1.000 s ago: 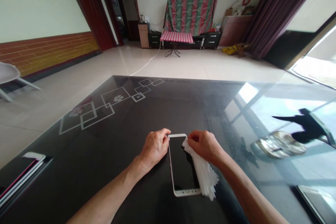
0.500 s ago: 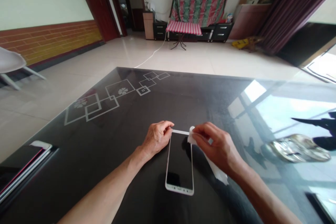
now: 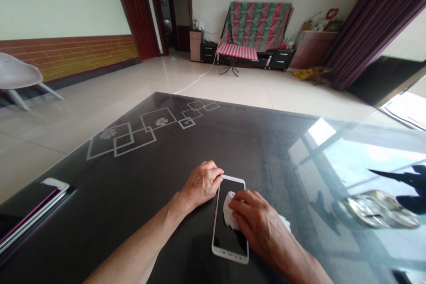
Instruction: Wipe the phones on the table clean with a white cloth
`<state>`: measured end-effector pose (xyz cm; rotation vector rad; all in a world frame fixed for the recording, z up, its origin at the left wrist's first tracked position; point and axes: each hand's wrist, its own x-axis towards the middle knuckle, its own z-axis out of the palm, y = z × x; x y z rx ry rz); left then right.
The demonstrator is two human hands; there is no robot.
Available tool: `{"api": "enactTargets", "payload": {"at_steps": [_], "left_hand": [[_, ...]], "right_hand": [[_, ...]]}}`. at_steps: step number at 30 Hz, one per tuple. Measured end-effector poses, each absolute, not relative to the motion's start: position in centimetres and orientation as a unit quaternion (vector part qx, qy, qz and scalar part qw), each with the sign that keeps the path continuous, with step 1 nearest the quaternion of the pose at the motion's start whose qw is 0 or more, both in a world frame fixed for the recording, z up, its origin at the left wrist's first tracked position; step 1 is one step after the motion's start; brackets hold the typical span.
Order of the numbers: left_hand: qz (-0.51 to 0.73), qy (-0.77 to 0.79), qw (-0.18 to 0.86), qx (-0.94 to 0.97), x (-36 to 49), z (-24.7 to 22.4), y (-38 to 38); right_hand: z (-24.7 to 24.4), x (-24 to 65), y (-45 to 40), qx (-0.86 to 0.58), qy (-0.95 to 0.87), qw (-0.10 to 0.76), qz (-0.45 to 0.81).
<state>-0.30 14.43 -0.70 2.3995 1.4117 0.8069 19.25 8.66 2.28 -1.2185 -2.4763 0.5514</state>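
Note:
A white-framed smartphone [image 3: 228, 240] lies face up on the dark glossy table, its screen black. With fingers closed on the phone's upper left corner, my left hand [image 3: 203, 183] rests against the tabletop. My right hand [image 3: 258, 218] pinches a crumpled white tissue [image 3: 229, 214] and presses it on the middle of the screen. That hand covers part of the phone's right edge. Just beyond its far side, a bit of white tissue [image 3: 285, 223] shows, mostly hidden behind the hand.
At the table's left edge lies a stack of flat devices [image 3: 31, 213]. A shiny metallic dish-like object [image 3: 379, 209] with a dark figure [image 3: 411, 186] stands on the right. The tabletop [image 3: 159, 159] mirrors a window. A white chair [image 3: 20, 73] stands beyond it on the left.
My right hand has moved the tissue from the phone's upper right corner down and left onto the screen. My left hand stays at the upper left corner. The camera view has tilted up.

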Motion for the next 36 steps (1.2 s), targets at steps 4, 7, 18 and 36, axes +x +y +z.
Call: {"api": "enactTargets", "payload": {"at_steps": [4, 7, 18, 36], "left_hand": [[0.255, 0.48, 0.129, 0.829, -0.6, -0.6, 14.7], [0.248, 0.476, 0.145, 0.831, -0.9, -0.7, 15.1], [0.228, 0.48, 0.185, 0.827, -1.1, -0.9, 16.1], [0.222, 0.489, 0.191, 0.821, -1.1, -0.4, 16.1]], "right_hand": [[1.9, 18.9, 7.8, -0.431, -0.864, 0.158, 0.206], [1.9, 18.9, 7.0, -0.415, -0.876, 0.118, 0.217], [1.7, 17.0, 12.3, -0.411, -0.899, 0.112, 0.099], [1.1, 17.2, 5.2, -0.371, -0.899, 0.143, 0.183]]}}
